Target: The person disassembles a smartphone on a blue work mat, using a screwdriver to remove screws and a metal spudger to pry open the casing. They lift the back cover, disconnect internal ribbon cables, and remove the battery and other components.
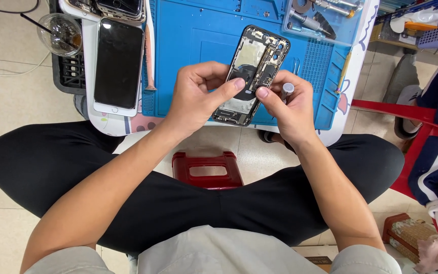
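Bare fingers (239,83) of both hands pinch an opened phone (254,71) over the blue mat (198,30) on the counter. Its lower edge hides behind the left hand (198,96); the right hand (290,104) also grips a screwdriver (287,91), tip unseen. Wrists angle inward above crossed legs.

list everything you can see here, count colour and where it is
opened phone body: one, black frame with bare innards, on the mat, held at its lower part
repair mat: one, blue, on the small white table
phone with dark screen: one, white, left of the mat
clear cup: one, far left
tool tray: one, clear, holding metal tools, at the mat's top right
stool: one, red, between the legs
chair: one, red, right edge
basket: one, bluish, top right
left hand: grips the phone body
right hand: holds a silver tool, thumb near the phone body
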